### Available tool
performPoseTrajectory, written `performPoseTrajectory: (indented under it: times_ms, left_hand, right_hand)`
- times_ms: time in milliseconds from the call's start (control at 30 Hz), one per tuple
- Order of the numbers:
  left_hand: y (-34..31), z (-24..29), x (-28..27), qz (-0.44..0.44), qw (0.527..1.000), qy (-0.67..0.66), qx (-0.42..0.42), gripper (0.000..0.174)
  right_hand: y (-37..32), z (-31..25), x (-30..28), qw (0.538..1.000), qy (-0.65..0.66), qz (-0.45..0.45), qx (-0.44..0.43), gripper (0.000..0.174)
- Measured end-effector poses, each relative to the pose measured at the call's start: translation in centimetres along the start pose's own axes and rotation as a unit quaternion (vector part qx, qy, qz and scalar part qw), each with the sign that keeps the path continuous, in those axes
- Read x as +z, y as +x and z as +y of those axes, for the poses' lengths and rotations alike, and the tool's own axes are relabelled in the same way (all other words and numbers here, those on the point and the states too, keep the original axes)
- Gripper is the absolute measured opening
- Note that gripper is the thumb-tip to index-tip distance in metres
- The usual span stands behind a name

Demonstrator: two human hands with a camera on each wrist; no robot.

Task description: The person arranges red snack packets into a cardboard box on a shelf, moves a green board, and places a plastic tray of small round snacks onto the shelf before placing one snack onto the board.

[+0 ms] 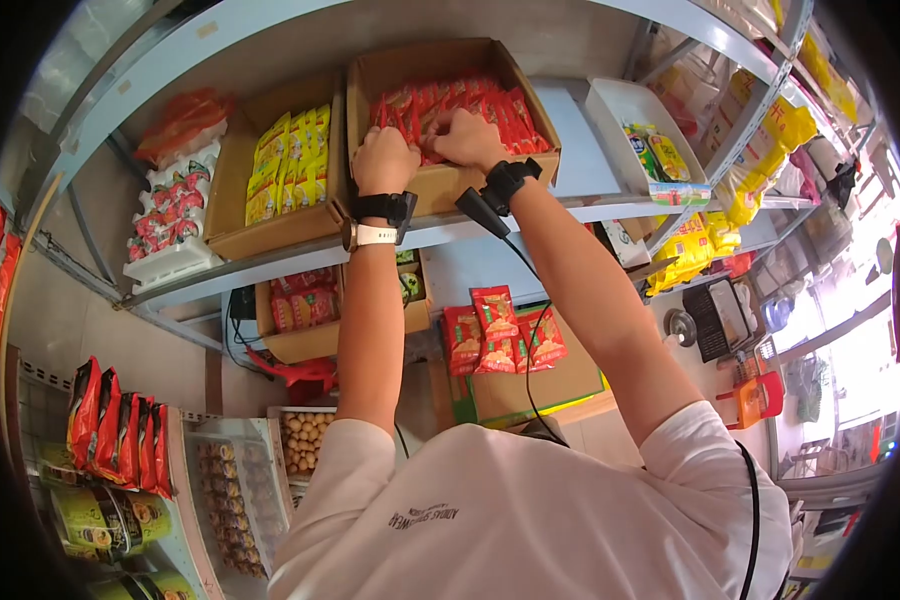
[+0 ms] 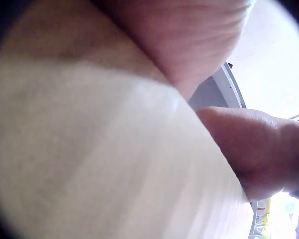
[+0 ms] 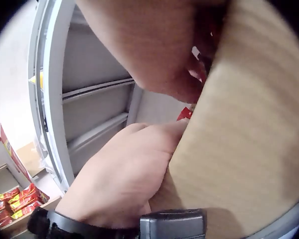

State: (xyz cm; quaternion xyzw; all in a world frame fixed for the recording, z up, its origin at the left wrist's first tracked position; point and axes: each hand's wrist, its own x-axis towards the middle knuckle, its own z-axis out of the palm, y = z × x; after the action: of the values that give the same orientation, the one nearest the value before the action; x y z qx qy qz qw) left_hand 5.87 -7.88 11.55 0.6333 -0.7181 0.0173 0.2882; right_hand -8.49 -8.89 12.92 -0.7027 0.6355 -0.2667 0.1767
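Observation:
Both hands reach over the front wall of a brown cardboard box (image 1: 438,188) filled with red snack packets (image 1: 470,98) standing in rows. The left hand (image 1: 386,160) is at the near left part of the box, back of the hand up, its fingertips hidden. Beside it the right hand (image 1: 467,138) bends its fingers down among the packets. In the right wrist view a bit of red packet (image 3: 184,113) shows between the hands, by the cardboard wall (image 3: 244,124). I cannot tell whether the fingers grip a packet. The left wrist view is mostly cardboard (image 2: 89,159).
To the left on the same shelf stands a box of yellow packets (image 1: 288,165), then a white tray of red-wrapped items (image 1: 175,262). A white bin (image 1: 610,110) stands on the right. Below, several red packets (image 1: 500,330) lie on a carton (image 1: 510,395). The metal shelf edge (image 1: 570,212) runs under the wrists.

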Motion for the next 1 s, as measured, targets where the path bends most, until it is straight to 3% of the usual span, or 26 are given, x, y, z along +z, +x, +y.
performPoseTrajectory:
  times_ms: [100, 367, 600, 867, 1000]
  left_hand:
    - [0.2, 0.2, -0.3, -0.025, 1.000, -0.006, -0.018, 0.029]
    - [0.3, -0.2, 0.5, 0.014, 1.000, -0.015, 0.004, 0.022]
    - [0.5, -1.5, 1.6, 0.073, 0.993, -0.046, 0.082, 0.025]
    - [-0.4, -0.5, 0.5, 0.034, 0.996, -0.065, 0.059, 0.020]
    - [-0.4, -1.4, 1.2, 0.030, 0.990, -0.034, 0.137, 0.038]
  right_hand:
    - [-0.3, -0.9, -0.3, 0.999, -0.019, -0.028, 0.020, 0.029]
    - [0.6, -2.8, 0.9, 0.991, -0.089, -0.029, 0.099, 0.049]
    - [-1.0, -2.7, 0.2, 0.997, -0.036, 0.011, 0.072, 0.043]
    - [1.0, -0.2, 1.6, 0.997, -0.005, 0.071, 0.016, 0.036]
    - [1.4, 1.1, 1.9, 0.997, -0.009, 0.070, -0.019, 0.029]
